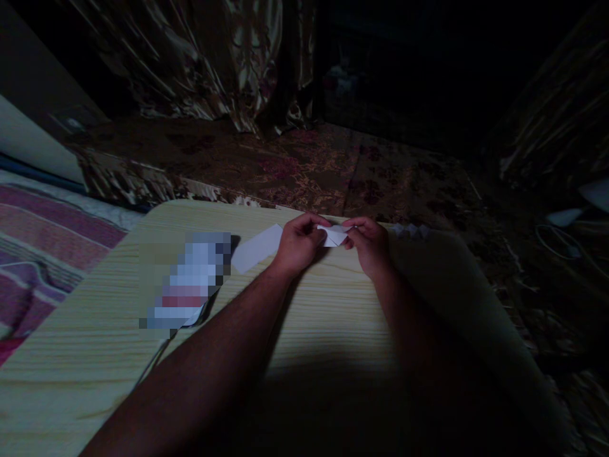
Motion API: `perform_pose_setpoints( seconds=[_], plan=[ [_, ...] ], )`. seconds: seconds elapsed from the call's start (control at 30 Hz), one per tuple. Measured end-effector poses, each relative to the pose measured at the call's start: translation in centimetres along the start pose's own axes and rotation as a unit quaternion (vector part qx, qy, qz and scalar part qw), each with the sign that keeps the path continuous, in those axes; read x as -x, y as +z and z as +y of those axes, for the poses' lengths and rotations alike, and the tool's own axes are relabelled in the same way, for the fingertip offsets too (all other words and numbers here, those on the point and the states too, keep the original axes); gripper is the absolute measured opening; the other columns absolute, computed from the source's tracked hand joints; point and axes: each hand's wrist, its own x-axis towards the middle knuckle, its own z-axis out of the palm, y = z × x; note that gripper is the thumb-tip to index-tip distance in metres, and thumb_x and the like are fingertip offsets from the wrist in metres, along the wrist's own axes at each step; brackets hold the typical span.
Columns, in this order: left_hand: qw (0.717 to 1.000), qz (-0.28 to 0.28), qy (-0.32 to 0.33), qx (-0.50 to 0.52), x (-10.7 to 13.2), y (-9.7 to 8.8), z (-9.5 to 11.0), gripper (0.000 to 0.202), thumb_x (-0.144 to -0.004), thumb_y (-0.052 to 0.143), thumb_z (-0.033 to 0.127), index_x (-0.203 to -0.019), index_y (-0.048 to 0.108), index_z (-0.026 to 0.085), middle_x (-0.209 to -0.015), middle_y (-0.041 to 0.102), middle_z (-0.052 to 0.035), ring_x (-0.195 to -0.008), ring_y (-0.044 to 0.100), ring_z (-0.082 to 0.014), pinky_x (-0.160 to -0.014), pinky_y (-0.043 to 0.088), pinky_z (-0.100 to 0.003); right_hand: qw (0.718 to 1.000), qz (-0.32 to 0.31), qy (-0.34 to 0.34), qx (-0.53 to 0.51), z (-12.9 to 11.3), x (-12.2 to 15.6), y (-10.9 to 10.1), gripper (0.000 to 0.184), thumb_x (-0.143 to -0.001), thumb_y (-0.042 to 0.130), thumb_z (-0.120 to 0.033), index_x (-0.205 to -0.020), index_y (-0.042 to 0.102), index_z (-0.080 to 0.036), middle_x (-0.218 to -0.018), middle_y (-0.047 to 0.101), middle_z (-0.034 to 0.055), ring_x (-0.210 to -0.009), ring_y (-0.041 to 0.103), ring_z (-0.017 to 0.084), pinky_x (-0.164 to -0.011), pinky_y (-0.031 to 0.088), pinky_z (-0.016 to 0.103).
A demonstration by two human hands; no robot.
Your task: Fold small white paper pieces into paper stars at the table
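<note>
A small piece of folded white paper [333, 236] is held between my two hands, just above the far part of the wooden table [328, 317]. My left hand [301, 242] pinches its left end, thumb on top. On the other end, the fingers of my right hand [370, 244] are closed, with the fingertips partly hidden. A crease line runs across the paper's face. Just left of my left hand lies a flat strip of white paper [257, 249]. Several small folded paper pieces [410, 231] sit in a row to the right of my right hand.
A phone-like device [188, 279], blurred out by pixels, lies on the table's left side with a cable [151, 363] running from it. Behind the table is a ledge with patterned cloth [285, 165] and curtains [228, 57]. Striped bedding [42, 247] is at the left.
</note>
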Motion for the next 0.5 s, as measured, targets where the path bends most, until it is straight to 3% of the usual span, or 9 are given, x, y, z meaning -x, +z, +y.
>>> perform_pose_setpoints(
  seconds=[0.13,0.33,0.5],
  plan=[
    [1.0,0.009,-0.011,-0.004,0.19,0.15,0.25,0.012,-0.071,0.067,0.024,-0.078,0.069,0.015,-0.063,0.061,0.0003,-0.052,0.048,-0.0094,-0.051,0.037,-0.022,1.0,0.0,-0.005,-0.008,0.16,-0.04,0.01,0.01,-0.074,0.058,-0.018,-0.081,0.065,-0.019,-0.061,0.064,-0.003,-0.049,0.057,0.009,-0.045,0.042,0.02],
    [0.999,0.039,-0.028,0.02,0.04,0.32,0.21,0.02,-0.065,0.075,0.026,-0.08,0.068,0.014,-0.065,0.064,0.0001,-0.054,0.052,-0.0093,-0.051,0.04,-0.021,1.0,0.018,0.004,-0.023,-0.36,0.11,0.3,0.03,-0.072,0.064,-0.025,-0.101,0.059,-0.021,-0.079,0.068,-0.0013,-0.06,0.06,0.011,-0.048,0.043,0.021],
    [0.997,0.069,-0.018,0.01,-0.14,0.34,-0.19,0.027,-0.066,0.074,0.024,-0.091,0.071,0.013,-0.072,0.067,-0.0019,-0.061,0.057,-0.0102,-0.06,0.046,-0.022,0.999,0.039,0.014,-0.011,-0.41,0.1,0.24,0.016,-0.072,0.064,-0.03,-0.082,0.056,-0.02,-0.052,0.052,-0.0073,-0.044,0.046,0.008,-0.044,0.035,0.021]
  ],
)
